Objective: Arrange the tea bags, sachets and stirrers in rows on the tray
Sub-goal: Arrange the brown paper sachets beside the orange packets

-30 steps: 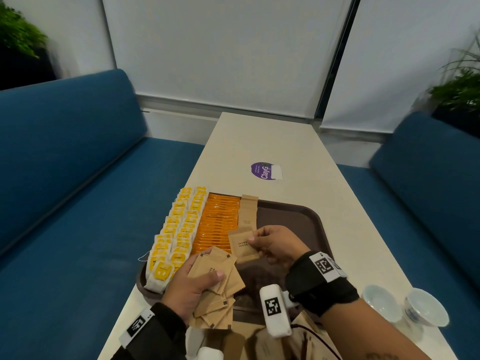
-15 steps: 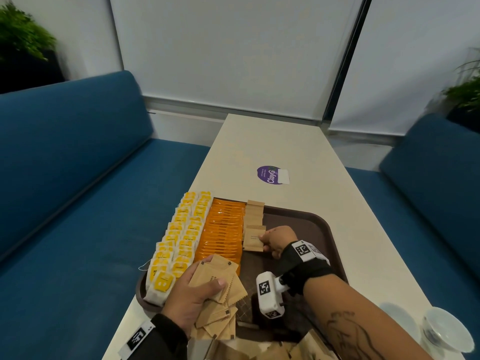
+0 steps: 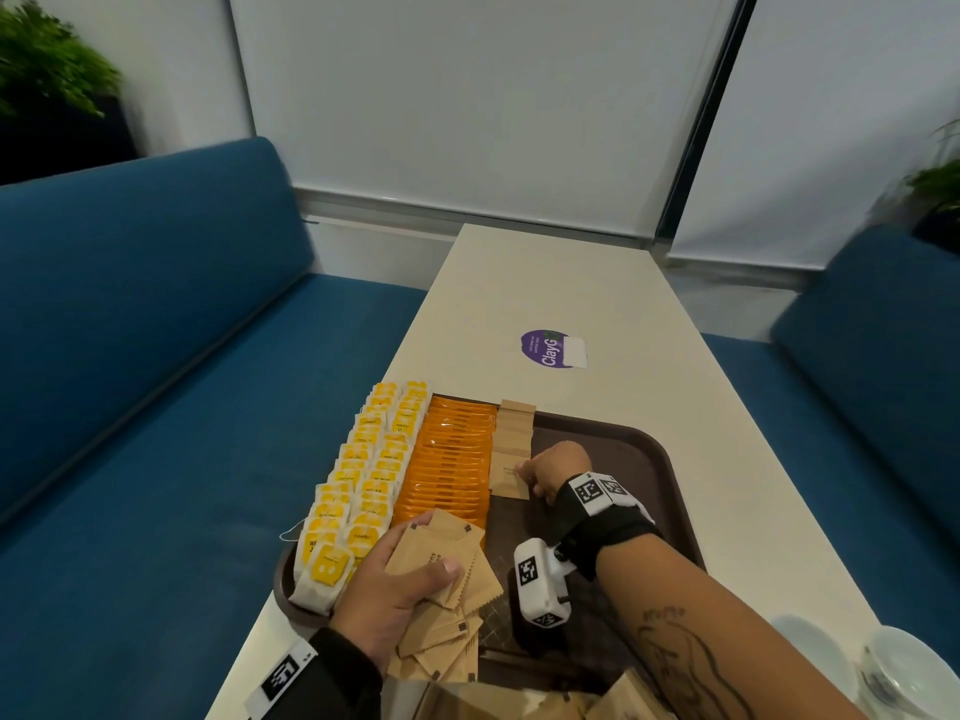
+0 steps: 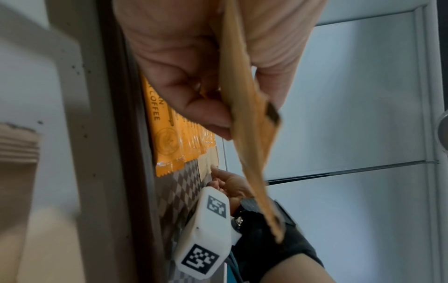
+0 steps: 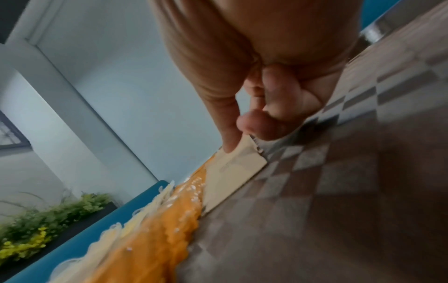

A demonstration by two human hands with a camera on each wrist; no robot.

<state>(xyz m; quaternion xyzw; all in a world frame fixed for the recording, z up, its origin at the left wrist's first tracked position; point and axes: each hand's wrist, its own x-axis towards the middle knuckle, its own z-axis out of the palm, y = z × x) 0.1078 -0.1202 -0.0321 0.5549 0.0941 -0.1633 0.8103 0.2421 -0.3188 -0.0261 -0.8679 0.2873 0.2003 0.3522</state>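
Brown paper filled our left hand [image 3: 390, 589]: a fanned stack of sachets [image 3: 441, 563], thumb curled over the top and fingers under it, held above the near end of the tray [image 3: 649, 459]. More loose brown sachets [image 3: 441, 646] lay below that hand, at the tray's near edge.

Our right hand [image 3: 553, 467] was further up the tray, its thumb and forefinger pinching the edge of a single sachet [image 3: 509, 480], the other fingers curled into the palm. The right wrist view showed that sachet [image 5: 238, 160] low against the chequered tray floor, its far edge over the one before it. It sat at the near end of a short brown row [image 3: 514, 426] that ran to the tray's far rim.

Just left of that row, touching it, lay a long row of orange coffee sticks [image 3: 452, 459], overlapping like tiles. Left again were two rows of yellow-tagged tea bags [image 3: 363, 470], spilling over the tray's left rim. We could not make out any stirrers for certain.

The tray rested on a pale table [image 3: 545, 283] bearing a purple sticker [image 3: 550, 348]. Two white cups [image 3: 904, 672] stood at the table's near right corner. Blue benches [image 3: 130, 407] flanked the table.
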